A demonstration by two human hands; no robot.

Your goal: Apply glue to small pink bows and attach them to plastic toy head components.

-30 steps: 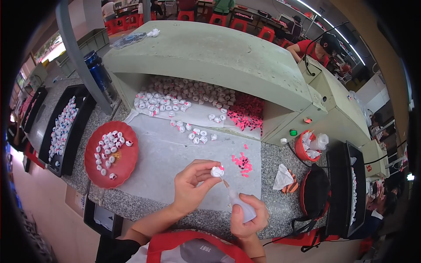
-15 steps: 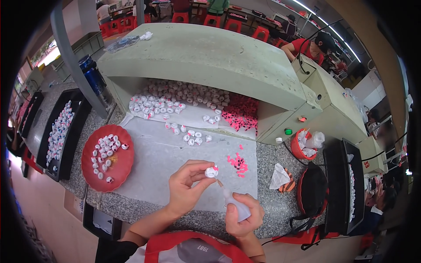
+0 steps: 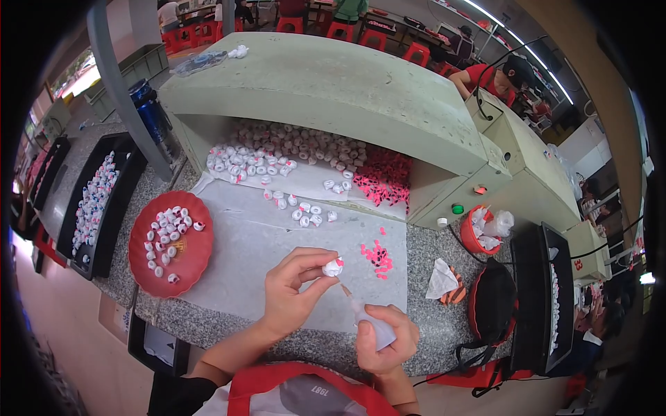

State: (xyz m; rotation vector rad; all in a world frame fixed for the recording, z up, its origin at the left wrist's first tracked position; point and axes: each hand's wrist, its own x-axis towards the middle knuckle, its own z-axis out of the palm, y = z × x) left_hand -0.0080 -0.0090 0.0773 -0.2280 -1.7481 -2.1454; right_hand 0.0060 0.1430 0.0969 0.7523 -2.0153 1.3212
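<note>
White cap [image 3: 332, 267], apparently in left hand [image 3: 288, 295]

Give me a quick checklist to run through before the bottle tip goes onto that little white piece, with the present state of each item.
1. Small white piece pinched in the left hand fingertips: ok.
2. Squeeze bottle held firmly in the right hand: ok.
3. Bottle nozzle aimed up at the piece, close beside it: ok.
4. Nozzle touching the piece: cannot tell, too small to see.
5. Liquid left in the bottle: cannot tell.
6. Red dish with finished-looking white pieces within the left hand's reach: ok.
</note>
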